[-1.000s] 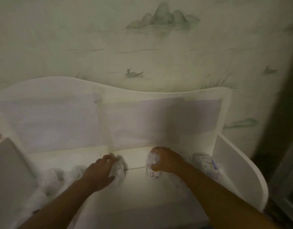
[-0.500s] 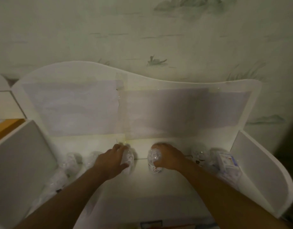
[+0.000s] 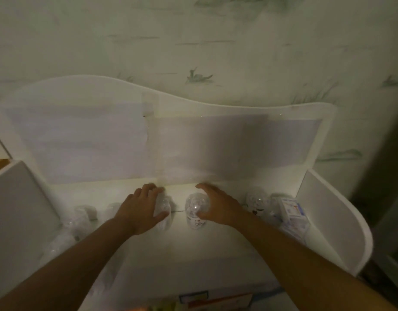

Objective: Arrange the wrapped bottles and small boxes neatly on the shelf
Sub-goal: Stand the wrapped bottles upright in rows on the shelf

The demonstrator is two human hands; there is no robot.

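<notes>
My left hand (image 3: 141, 209) grips one wrapped bottle (image 3: 163, 209), right hand (image 3: 218, 207) grips another (image 3: 194, 212), mid-shelf (image 3: 216, 248). I'd set both upright, probably in line with the bottles (image 3: 257, 199) and small box (image 3: 291, 209) far right.

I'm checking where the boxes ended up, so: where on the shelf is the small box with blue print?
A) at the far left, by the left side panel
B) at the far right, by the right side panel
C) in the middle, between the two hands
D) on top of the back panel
B: the small box sits at the shelf's right end, beside the right side panel, well right of the right hand.
</notes>
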